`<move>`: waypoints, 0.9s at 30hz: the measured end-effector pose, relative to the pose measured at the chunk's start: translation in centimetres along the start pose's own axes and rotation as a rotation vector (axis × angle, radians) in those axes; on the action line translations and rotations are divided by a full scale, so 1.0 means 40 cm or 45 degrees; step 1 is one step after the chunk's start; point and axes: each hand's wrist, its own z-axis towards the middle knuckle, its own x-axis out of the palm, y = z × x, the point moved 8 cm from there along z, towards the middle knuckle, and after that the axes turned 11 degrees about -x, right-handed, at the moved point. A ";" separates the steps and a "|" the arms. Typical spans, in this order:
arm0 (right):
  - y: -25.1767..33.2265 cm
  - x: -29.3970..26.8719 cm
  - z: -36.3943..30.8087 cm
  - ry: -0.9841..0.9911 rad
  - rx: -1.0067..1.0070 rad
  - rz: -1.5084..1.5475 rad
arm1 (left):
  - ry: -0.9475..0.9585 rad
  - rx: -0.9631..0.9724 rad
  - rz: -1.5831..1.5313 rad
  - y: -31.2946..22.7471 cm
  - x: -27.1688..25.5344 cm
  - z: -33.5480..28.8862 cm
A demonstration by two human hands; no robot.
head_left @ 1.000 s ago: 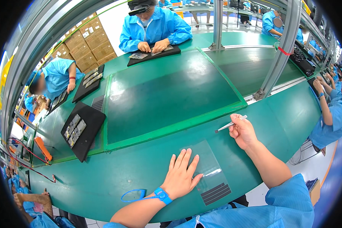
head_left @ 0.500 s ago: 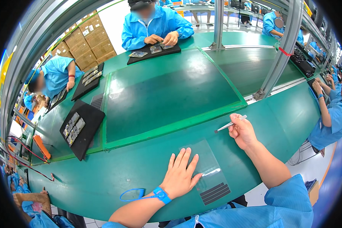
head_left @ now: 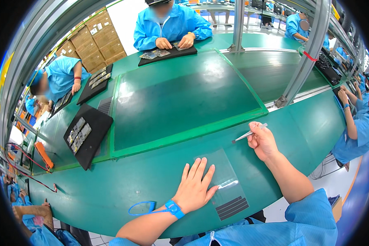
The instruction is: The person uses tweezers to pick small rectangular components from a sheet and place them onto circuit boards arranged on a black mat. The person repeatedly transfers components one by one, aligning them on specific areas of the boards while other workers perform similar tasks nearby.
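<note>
My left hand point(head_left: 197, 183) lies flat, fingers spread, over the left edge of a clear plastic sheet point(head_left: 224, 170) on the green work surface. Several dark strips point(head_left: 232, 208) sit in a row at the sheet's near end. A blue wrist strap point(head_left: 174, 209) with a coiled cord point(head_left: 145, 208) circles my left wrist. In my right hand point(head_left: 261, 141), metal tweezers point(head_left: 250, 134) are pinched and point leftward. At their tip is a small dark piece point(head_left: 233, 142), just beyond the sheet's far right corner; whether it touches the surface I cannot tell.
A black pad point(head_left: 95, 126) with circuit boards point(head_left: 80, 136) lies at the left, near an orange tool point(head_left: 44, 155). Across the green-edged panel point(head_left: 184, 102), a person point(head_left: 168, 26) handles boards on another pad point(head_left: 168, 57). A metal post point(head_left: 301, 61) rises at the right.
My hands and the tweezers stay almost where they were. Across the table, the person's hands have shifted, and a board now lies farther left on that pad.
</note>
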 end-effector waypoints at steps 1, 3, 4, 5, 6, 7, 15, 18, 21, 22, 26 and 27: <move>-0.001 0.000 0.000 -0.003 0.002 -0.005 | 0.002 -0.002 -0.001 0.000 -0.001 0.000; -0.003 0.001 0.000 -0.010 0.005 -0.014 | 0.007 -0.008 0.004 0.001 -0.001 -0.002; -0.001 -0.001 0.000 -0.009 0.003 -0.014 | 0.008 -0.005 0.001 0.001 0.001 0.000; 0.001 -0.001 -0.001 -0.007 0.001 -0.013 | 0.007 0.000 -0.001 0.001 0.003 0.001; 0.002 -0.002 -0.001 -0.006 -0.001 -0.012 | 0.006 0.004 -0.004 0.001 0.005 0.003; 0.001 0.001 -0.001 -0.003 0.002 -0.011 | 0.007 0.001 0.000 0.002 0.004 0.000; -0.003 0.004 -0.004 0.024 0.028 -0.061 | 0.005 -0.001 0.013 0.002 0.004 0.000; -0.006 0.006 -0.004 0.023 0.040 -0.056 | 0.005 -0.003 0.012 0.002 0.003 0.000; -0.005 0.006 -0.003 0.028 0.029 -0.057 | 0.003 0.000 0.012 0.002 0.001 0.000; -0.006 0.006 -0.004 0.025 0.031 -0.068 | 0.003 0.000 0.011 0.002 0.001 -0.001; -0.008 0.007 -0.005 0.023 0.030 -0.096 | 0.002 -0.001 0.011 0.003 0.002 -0.001; -0.008 0.007 -0.006 0.024 0.028 -0.100 | 0.003 -0.001 0.010 0.002 0.001 -0.001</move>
